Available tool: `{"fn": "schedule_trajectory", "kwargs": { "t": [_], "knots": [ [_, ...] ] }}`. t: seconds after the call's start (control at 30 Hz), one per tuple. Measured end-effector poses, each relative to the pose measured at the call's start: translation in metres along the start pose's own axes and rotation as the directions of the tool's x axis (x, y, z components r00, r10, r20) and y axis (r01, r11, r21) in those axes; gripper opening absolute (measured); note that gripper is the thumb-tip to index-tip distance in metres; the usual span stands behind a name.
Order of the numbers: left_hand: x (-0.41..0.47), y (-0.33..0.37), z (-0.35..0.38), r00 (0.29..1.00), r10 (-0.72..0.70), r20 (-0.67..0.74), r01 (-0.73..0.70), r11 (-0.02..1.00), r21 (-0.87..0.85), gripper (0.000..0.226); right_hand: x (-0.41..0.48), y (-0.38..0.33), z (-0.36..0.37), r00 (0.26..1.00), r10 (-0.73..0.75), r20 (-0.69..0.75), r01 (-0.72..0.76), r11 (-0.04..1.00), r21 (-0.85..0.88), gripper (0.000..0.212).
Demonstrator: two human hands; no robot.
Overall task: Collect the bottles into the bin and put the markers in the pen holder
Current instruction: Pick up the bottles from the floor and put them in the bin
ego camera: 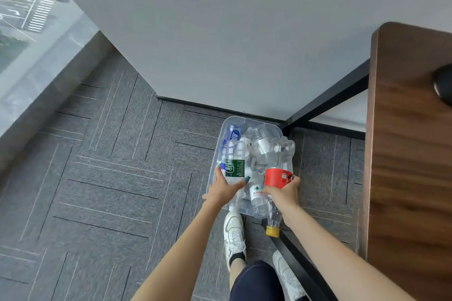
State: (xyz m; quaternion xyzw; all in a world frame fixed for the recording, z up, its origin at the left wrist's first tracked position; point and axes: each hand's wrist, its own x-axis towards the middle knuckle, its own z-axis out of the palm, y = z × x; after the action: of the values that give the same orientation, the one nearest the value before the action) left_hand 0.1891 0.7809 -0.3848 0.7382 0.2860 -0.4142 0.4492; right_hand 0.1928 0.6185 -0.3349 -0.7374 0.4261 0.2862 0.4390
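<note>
Head view: a clear plastic bin (242,118) sits on grey carpet (110,178) by the wall (220,32), packed w/ empty bottles lying every which way.

The left hand (223,190) is over the bin's near-left part. Its fingers (218,170) are straight & spread, not curled round anything. The palm lies on a green-label bottle (235,168), fingertips reach the bin's left rim, and the thumb stretches toward the middle.

The right hand (283,194) is at the near-right corner, fingers wrapped round a red-label bottle (277,176). The label shows just beyond the fingers. The neck w/ a yellow cap (272,231) pokes out behind the hand, past the bin's near edge, toward the person.

Btwn the two thumbs lies a white-label bottle (256,195), touching the right hand. Beyond the left fingertips, at the far-left corner, is a blue-label bottle (232,135). Beyond the right fingers is a heap of clear bottles (264,144).

Right of the right hand are a black desk frame (330,102) & a brown wooden desk top (411,166). A dark round thing (444,88) sits at the desk top's edge, too cropped to tell what it is. Behind the wrists, a white shoe (233,234) stands on the carpet.
</note>
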Motion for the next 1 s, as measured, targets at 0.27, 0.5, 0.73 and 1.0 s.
{"fn": "schedule_trajectory", "kwargs": {
  "t": [0.27, 0.5, 0.73, 1.0],
  "knots": [
    [0.004, -0.015, -0.011, 0.997, 0.049, -0.058, -0.046, 0.998, 0.053, 0.088, 0.013, 0.013, 0.008, 1.0, 0.026, 0.005, -0.026, 0.999, -0.04, 0.079],
    [0.009, -0.031, -0.014, 0.996, 0.064, -0.065, -0.063, 0.998, 0.017, 0.083, 0.018, 0.0, 0.017, 0.999, -0.024, 0.043, 0.025, 0.999, -0.02, 0.086],
    [-0.005, -0.026, -0.01, 0.986, 0.104, -0.132, -0.103, 0.995, 0.014, 0.057, 0.007, -0.002, 0.019, 0.994, -0.046, 0.098, 0.062, 0.985, -0.163, 0.116],
    [-0.04, -0.007, -0.015, 0.951, 0.191, -0.244, -0.206, 0.978, -0.037, 0.033, -0.023, -0.01, 0.019, 0.96, -0.251, 0.125, 0.279, 0.905, -0.321, 0.062]
  ]
}}
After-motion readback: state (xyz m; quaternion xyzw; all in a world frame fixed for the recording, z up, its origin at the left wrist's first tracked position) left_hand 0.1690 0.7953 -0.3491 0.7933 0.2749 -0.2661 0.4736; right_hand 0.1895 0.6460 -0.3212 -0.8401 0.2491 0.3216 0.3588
